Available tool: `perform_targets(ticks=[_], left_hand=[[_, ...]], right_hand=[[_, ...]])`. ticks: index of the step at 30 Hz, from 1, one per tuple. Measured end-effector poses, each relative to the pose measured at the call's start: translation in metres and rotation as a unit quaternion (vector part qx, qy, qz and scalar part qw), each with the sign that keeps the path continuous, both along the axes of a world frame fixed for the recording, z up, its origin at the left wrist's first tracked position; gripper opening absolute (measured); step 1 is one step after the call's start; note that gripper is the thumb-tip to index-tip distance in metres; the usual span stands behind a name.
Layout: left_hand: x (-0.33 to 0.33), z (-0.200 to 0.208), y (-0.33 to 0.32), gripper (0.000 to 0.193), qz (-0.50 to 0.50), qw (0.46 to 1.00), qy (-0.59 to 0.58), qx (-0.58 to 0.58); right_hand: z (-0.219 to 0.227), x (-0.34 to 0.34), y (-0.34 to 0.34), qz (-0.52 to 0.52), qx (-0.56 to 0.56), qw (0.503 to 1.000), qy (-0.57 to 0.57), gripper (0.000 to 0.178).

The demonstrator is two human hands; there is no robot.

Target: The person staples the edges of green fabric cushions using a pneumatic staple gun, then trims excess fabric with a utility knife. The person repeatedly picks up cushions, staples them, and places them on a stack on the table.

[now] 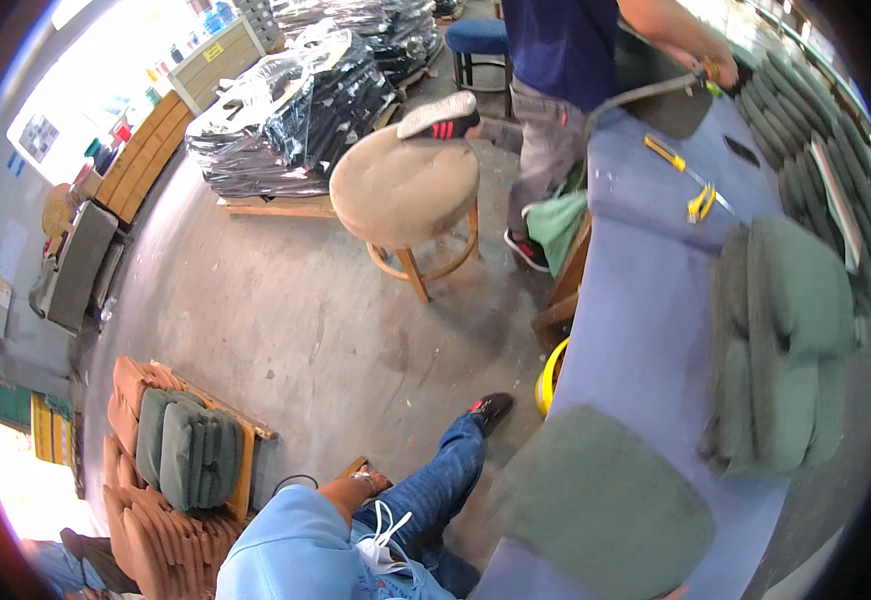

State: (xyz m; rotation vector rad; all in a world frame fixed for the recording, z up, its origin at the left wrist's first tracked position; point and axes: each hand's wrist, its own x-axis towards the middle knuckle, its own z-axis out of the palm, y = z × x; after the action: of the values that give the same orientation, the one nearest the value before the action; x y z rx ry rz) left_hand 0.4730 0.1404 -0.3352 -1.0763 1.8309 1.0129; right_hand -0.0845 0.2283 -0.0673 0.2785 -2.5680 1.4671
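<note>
A flat dark green seat cushion (606,500) lies over the near part of the blue-topped table, reaching past its left edge. At the cushion's lower rim a sliver of my right hand (676,593) shows, its fingertips closed on that edge; the rest is out of the picture. My left hand (376,482) hangs low beside my jeans, past a band on the wrist. Its fingers are too small and partly hidden to read, and no object shows in it. Further right on the table stands a stack of green cushions (786,350).
On the table (636,300) lie a yellow-handled screwdriver (666,152) and yellow-handled scissors (701,203). A co-worker (566,60) works at the far end, one foot on a beige stool (406,190). Brown and green cushions (191,450) stand at lower left. Wrapped stacks (286,120) fill the back.
</note>
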Motion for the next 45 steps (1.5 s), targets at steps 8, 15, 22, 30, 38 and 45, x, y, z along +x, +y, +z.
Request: perform_targets(ticks=[8, 15, 22, 30, 38, 45], left_hand=[[0.006, -0.006, 0.08, 0.044, 0.015, 1.0, -0.007, -0.008], [-0.009, -0.027, 0.069, 0.044, 0.038, 0.999, -0.002, -0.032], [-0.026, -0.037, -0.015, 0.044, 0.026, 0.998, -0.002, -0.049], [-0.047, -0.062, -0.097, 0.045, -0.001, 0.998, 0.008, -0.062], [-0.007, -0.111, -0.208, 0.046, -0.13, 0.98, 0.103, -0.106], [-0.096, -0.127, -0.279, 0.048, -0.087, 0.939, 0.216, -0.254]], right_hand=[[-0.033, -0.014, 0.007, 0.052, -0.02, 0.998, -0.017, 0.049], [-0.025, -0.016, 0.006, 0.083, -0.068, 0.994, -0.019, 0.053], [-0.073, -0.049, 0.044, 0.013, -0.09, 0.995, -0.029, 0.055], [-0.046, -0.027, 0.014, 0.088, -0.073, 0.99, -0.078, 0.057], [-0.044, -0.002, 0.031, 0.102, -0.1, 0.989, -0.026, 0.046], [-0.037, 0.005, 0.023, 0.09, -0.12, 0.989, 0.0, 0.043]])
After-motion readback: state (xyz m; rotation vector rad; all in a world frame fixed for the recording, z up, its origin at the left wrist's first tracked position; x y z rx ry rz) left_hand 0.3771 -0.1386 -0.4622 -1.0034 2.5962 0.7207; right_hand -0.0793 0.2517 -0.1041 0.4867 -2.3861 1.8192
